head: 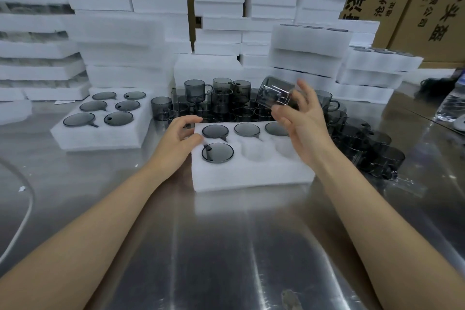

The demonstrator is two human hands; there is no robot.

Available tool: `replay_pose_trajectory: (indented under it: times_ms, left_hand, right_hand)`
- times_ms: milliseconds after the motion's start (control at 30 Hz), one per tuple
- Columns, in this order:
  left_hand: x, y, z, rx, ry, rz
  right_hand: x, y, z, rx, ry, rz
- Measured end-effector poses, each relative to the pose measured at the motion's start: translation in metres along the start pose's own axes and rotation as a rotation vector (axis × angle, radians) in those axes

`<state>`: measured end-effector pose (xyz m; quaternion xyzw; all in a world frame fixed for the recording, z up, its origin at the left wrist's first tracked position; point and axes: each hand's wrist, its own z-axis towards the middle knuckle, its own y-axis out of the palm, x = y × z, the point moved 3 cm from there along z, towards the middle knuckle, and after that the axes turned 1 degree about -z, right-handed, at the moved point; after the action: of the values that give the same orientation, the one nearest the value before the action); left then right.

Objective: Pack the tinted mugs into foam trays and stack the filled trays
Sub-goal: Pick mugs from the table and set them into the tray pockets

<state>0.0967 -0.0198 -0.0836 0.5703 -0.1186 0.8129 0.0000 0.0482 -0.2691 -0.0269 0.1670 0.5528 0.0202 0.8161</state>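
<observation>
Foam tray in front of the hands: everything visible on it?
White foam tray, rectangular, lying flat on the steel table. Six round pockets in two rows of three: the far row and the near-left pocket hold tinted mugs, the near-middle and near-right are empty. The left hand touches its far-left corner; the right hand holds a tilted mug above it.

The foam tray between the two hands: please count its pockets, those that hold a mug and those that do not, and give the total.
Pockets with a mug: 4
Empty pockets: 2
Total pockets in the foam tray: 6
</observation>
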Motion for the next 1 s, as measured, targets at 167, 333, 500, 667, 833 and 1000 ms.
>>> replay_pose_trajectory:
  times_ms: [167,333,500,667,833,1000]
  left_hand:
    - [-0.002,-0.003,0.001,0.039,-0.029,-0.049]
    - [-0.003,-0.004,0.001,0.036,-0.032,-0.055]
    - [-0.007,-0.005,0.004,0.038,-0.013,-0.036]
    - [-0.008,-0.005,0.004,0.035,-0.018,-0.008]
    - [-0.006,-0.005,0.003,0.035,-0.011,0.004]
    - [-0.005,-0.004,0.003,0.029,0.004,0.013]
  right_hand:
    - [-0.006,0.004,-0.005,-0.089,-0.214,-0.193]
    - [-0.005,0.006,-0.007,-0.166,-0.241,-0.206]
    - [-0.005,0.008,-0.006,-0.185,-0.124,-0.068]
    - [-0.006,0.013,-0.009,-0.294,0.267,0.372]
    - [-0.007,0.01,-0.011,-0.222,0.463,0.533]
    - [-0.006,0.006,-0.008,-0.232,0.502,0.548]
